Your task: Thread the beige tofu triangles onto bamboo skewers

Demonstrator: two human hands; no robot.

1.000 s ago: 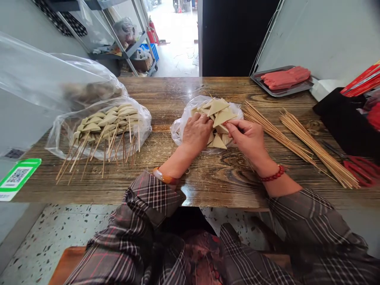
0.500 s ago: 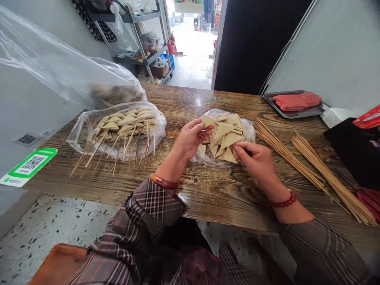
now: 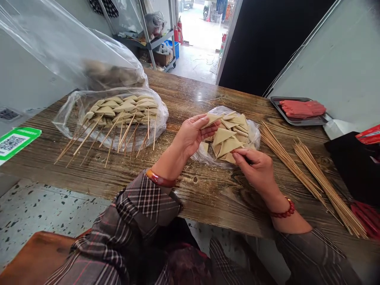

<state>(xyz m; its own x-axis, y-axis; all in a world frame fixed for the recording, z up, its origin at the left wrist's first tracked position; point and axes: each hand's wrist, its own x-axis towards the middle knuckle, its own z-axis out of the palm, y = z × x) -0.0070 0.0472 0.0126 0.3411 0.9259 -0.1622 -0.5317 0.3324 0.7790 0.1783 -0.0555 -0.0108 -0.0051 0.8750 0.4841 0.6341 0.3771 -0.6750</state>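
My left hand (image 3: 194, 134) holds a pale triangular piece (image 3: 210, 120) between thumb and fingers, at the left side of a loose pile of such pieces (image 3: 227, 138) on a clear plastic bag (image 3: 254, 132). My right hand (image 3: 255, 162) is closed in a pinch at the pile's lower right edge; what it pinches is too small to make out. At the left, another plastic bag (image 3: 162, 114) holds stacked pale triangles (image 3: 126, 106) on thin sticks (image 3: 109, 138), whose ends point toward me.
Two bundles of thin sticks (image 3: 285, 156) (image 3: 326, 184) lie to the right. Behind them is a dark tray (image 3: 292, 120) with red sticks of food (image 3: 303, 109). A green QR card (image 3: 18, 143) is at the far left, and a black box (image 3: 347, 158) at the right.
The camera view has shifted, moving the bench items within the picture. The triangle in my left hand is turned flatter, and its fingers reach further under it. My right hand keeps its pinch.
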